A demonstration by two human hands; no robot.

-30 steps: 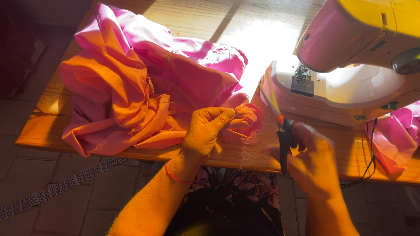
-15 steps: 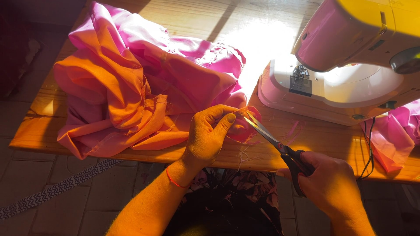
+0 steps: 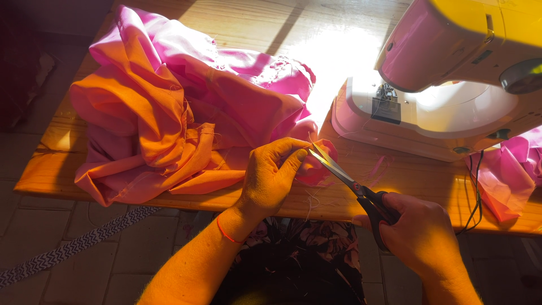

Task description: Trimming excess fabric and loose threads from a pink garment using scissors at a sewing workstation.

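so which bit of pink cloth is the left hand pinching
The big pink pile left of the sewing machine: the left hand pinches its edge. The smaller pink piece lies far right, untouched.

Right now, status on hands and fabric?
Left hand pinching pink fabric edge. Right hand holds scissors, blades at the pinch. Sewing machine beside, clear.

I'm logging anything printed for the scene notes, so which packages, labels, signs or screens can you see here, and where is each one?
No packages, signs or screens show.
Small dark label strip: on the sewing machine head, upper right; narrow, too small to make out.
Dial: round, grey, at the machine's right edge; markings unclear.
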